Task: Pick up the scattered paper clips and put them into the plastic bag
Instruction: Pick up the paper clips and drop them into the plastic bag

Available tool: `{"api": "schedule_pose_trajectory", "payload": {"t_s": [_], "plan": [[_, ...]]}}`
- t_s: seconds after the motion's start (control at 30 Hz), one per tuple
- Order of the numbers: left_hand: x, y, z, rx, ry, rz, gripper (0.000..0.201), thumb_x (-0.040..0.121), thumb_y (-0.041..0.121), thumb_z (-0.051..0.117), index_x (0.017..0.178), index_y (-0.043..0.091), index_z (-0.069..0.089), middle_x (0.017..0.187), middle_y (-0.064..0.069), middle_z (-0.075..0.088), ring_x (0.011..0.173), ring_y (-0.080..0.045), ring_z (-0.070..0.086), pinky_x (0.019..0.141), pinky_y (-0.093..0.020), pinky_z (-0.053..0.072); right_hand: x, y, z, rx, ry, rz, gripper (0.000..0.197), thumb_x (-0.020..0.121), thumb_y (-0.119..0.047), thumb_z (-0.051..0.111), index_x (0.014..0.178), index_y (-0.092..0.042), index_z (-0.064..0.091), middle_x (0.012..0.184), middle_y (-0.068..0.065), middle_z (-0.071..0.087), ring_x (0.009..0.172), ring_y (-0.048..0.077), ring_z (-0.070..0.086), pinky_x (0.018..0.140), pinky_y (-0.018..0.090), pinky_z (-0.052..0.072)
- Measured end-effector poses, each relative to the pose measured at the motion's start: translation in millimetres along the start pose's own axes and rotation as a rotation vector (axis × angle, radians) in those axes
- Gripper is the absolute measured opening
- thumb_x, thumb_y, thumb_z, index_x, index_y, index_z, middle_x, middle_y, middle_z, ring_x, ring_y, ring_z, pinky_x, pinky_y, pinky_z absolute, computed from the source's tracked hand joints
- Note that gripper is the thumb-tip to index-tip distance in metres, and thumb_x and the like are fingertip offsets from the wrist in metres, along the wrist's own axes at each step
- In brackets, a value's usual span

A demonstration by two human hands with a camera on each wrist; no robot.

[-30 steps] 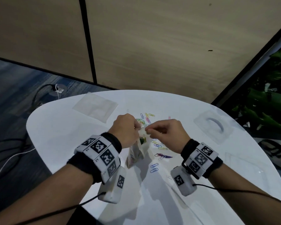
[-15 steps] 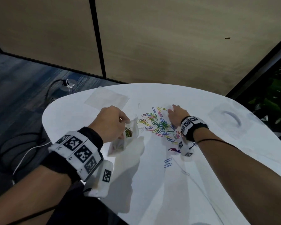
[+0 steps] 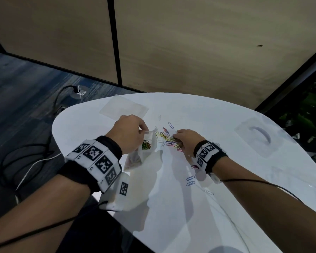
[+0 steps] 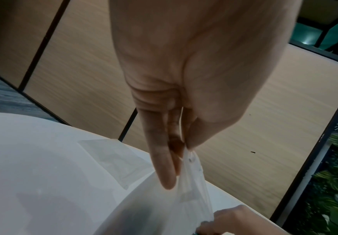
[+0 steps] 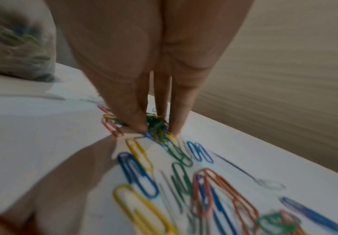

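My left hand (image 3: 144, 131) holds a small clear plastic bag (image 3: 149, 149) by its rim, mouth up, above the white table (image 3: 171, 216); coloured clips show inside it. In the left wrist view the thumb and fingers (image 4: 164, 174) pinch the bag's edge (image 4: 192, 160). Just right of the bag lies a pile of coloured paper clips (image 3: 167, 137). My right hand (image 3: 175, 138) is down on that pile. In the right wrist view its thumb and fingers (image 5: 176, 124) close round a clump of green and blue clips (image 5: 157, 125). More clips (image 5: 140, 171) lie loose nearer the wrist.
A second flat clear bag (image 3: 123, 109) lies at the table's far left edge. A clear plastic package with a handle (image 3: 257, 138) sits at the right. Two blue clips (image 3: 190, 180) lie apart near my right forearm. A white clip (image 3: 159, 117) lies beyond the pile.
The right hand left the bag's mouth, reached out over the pile, and now has drawn its fingers together on a clump of clips. The left hand keeps holding the bag.
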State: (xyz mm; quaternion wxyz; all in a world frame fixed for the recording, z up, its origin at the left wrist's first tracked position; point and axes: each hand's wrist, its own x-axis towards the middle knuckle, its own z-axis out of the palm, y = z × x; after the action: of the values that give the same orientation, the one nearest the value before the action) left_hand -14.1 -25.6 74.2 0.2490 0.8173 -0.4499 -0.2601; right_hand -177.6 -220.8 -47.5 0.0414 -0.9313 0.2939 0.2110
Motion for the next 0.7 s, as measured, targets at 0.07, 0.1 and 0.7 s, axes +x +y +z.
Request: {"api": "schedule_pose_trajectory", "payload": {"t_s": [0.07,0.1,0.7], "plan": [[-1,3,0,0.005,-0.008,0.004,0.016,0.097,0.014,0.059,0.094,0.018,0.074,0.084,-0.004,0.068,0.07,-0.022,0.07,0.077,-0.037,0.062,-6,-2,-6,-0.037,0.085,0.023,0.03,0.077,-0.007,0.066,0.106,-0.016,0.068,0.112,0.004,0.064,0.099,0.023,0.063,0.078,0.027,0.05],[-1,3,0,0.009,-0.011,0.004,0.016,0.097,0.013,0.058,0.094,0.017,0.074,0.082,-0.002,0.067,0.072,-0.023,0.069,0.078,-0.037,0.061,-7,-1,-9,-0.034,0.093,0.052,0.024,0.082,-0.004,0.059,0.101,-0.014,0.071,0.105,0.005,0.066,0.093,0.025,0.064,0.074,0.026,0.049],[6,8,8,-0.066,-0.019,-0.055,0.018,0.095,0.011,0.059,0.095,0.011,0.077,0.095,-0.014,0.075,0.085,-0.032,0.073,0.083,-0.043,0.062,-76,-68,-80,1.76,0.208,0.089,0.019,0.081,0.008,0.069,0.1,0.01,0.07,0.081,0.012,0.072,0.066,0.015,0.069,0.067,0.019,0.058]]}}
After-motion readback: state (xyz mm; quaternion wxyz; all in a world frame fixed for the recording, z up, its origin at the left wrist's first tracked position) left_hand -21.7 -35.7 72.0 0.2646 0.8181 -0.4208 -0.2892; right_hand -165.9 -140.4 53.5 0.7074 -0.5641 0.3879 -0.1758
